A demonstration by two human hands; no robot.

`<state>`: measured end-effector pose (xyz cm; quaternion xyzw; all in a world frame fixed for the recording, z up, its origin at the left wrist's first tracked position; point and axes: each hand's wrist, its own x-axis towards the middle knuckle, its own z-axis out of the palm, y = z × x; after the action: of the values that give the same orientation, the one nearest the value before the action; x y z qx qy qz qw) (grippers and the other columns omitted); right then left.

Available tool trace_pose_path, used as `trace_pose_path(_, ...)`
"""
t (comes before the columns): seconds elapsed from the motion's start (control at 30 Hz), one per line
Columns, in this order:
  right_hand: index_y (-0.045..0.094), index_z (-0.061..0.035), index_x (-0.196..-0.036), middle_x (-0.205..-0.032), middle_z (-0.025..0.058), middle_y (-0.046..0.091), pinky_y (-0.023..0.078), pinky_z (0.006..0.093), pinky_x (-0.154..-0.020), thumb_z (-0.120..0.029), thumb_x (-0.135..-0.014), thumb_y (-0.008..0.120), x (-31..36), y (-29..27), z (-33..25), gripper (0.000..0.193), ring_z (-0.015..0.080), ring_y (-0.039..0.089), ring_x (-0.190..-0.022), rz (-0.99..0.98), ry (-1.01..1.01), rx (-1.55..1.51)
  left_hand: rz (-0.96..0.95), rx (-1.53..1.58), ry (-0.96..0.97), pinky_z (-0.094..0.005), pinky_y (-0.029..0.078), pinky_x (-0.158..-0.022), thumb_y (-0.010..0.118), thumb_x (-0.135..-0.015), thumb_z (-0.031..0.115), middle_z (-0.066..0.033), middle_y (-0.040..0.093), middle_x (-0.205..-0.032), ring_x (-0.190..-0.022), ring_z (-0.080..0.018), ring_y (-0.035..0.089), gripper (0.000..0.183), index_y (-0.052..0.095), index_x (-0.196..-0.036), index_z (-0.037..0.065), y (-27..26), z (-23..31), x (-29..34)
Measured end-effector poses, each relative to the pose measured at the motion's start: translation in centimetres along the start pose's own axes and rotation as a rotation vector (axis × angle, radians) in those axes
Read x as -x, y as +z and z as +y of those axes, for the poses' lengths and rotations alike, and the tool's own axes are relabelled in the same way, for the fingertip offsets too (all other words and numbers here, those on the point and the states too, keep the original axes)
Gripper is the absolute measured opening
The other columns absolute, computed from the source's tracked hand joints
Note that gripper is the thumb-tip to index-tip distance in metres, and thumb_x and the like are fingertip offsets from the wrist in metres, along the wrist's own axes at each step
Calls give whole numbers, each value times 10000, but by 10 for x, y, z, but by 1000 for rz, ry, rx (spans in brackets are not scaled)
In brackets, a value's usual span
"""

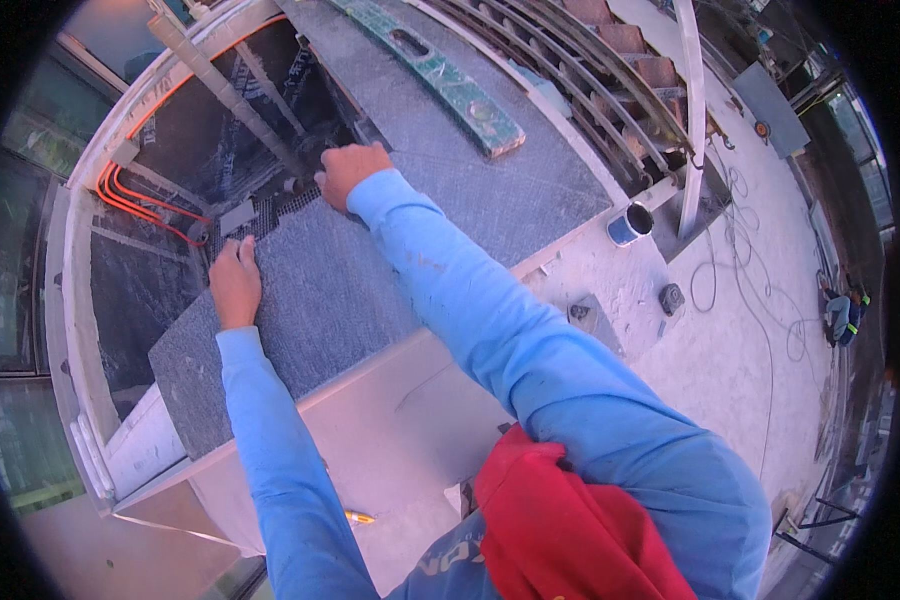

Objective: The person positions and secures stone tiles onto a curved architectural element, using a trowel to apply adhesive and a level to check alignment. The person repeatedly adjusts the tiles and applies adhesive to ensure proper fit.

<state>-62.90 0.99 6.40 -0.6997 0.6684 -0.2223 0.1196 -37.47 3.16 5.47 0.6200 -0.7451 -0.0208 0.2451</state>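
Observation:
A grey stone slab (315, 310) lies in front of me over a light ledge. At its far left edge is my left hand (235, 287), fingers curled over the rim. My right hand (352, 172) grips the same far edge farther to the right, its fingertips partly hidden. Beyond both hands is a dark recess (205, 150), with a piece of black mesh (298, 198) close to the slab's edge. A second grey slab (560, 180) adjoins on the right, and a green spirit level (440, 85) rests on it.
Orange tubes (135, 205) and a pale pipe (225, 85) run through the recess. To the right are a blue can (630, 225), a dark knob-like piece (671, 298), metal bars (580, 85) and loose cable (750, 265) on the floor. Another person (847, 315) is far right.

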Motion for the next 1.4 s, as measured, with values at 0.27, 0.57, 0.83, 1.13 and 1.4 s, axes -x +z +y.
trace_pose_path(0.27, 725, -65, -1063, -1053, 200, 726, 468, 494, -967, -359, -931, 597, 0, 0, 1, 347, 370, 685, -1042, -65, 10, 49, -16, -42, -7, -561, 463, -804, 546, -1009, 334, -334, 647, -949, -941, -532, 598, 383, 657, -964, -30, 8, -8, -3)
trace_pose_path(0.57, 752, -94, -1065, -1054, 186, 731, 409, 550, -1040, -266, -842, 693, -5, 9, 1, 288, 359, 683, -1048, 19, 23, 50, 14, -54, 55, -544, 464, -806, 537, -1013, 323, -308, 654, -964, -947, -521, 598, 384, 657, -956, -37, 8, -10, -3)
trace_pose_path(0.83, 731, -99, -1092, -1158, 161, 677, 424, 515, -1008, -325, -889, 656, 35, 4, -17, 313, 327, 623, -1126, 433, -27, 157, -3, -107, 77, -544, 463, -815, 529, -1015, 376, -316, 645, -967, -949, -515, 601, 436, 647, -925, -34, 15, -23, -8)
trace_pose_path(1.13, 584, -68, -1375, -1477, 163, 507, 316, 490, -1146, -628, -944, 524, 126, -32, 47, 709, 312, 433, -1401, 224, -11, 326, -35, -125, 28, -553, 462, -844, 511, -1016, 404, -305, 655, -1015, -1007, -509, 602, 462, 655, -952, -29, 14, -20, -9)
trace_pose_path(1.4, 383, -40, -1523, -1595, 164, 345, 258, 449, -1208, -715, -963, 373, 111, -15, 54, 877, 313, 289, -1494, 128, -18, 402, -61, -105, 17, -560, 461, -852, 504, -1016, 421, -298, 659, -1024, -1014, -507, 603, 469, 650, -960, -21, 14, -29, -1)
